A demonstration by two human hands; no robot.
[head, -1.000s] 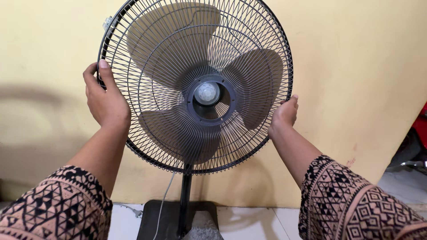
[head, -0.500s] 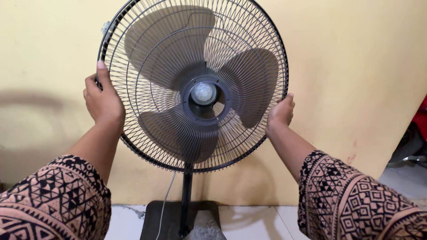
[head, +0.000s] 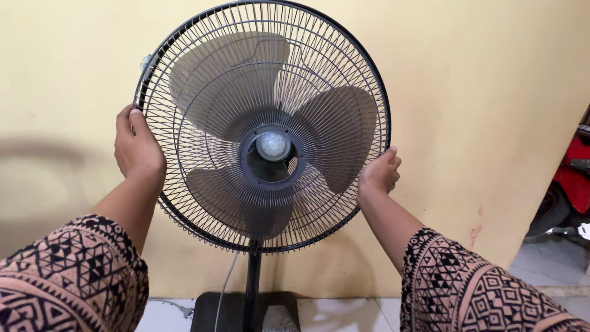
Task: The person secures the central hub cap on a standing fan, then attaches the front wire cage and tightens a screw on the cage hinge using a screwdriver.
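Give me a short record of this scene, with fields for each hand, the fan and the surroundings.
left hand: grips left rim of fan guard
right hand: grips lower right rim of guard
fan guard: round wire cage, black rim
blades: three, grey
stand: black pole on dark base
wall: yellow, behind fan

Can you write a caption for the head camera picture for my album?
Two hands, left hand and right hand, grip the rim of a standing fan's wire guard before a yellow wall.
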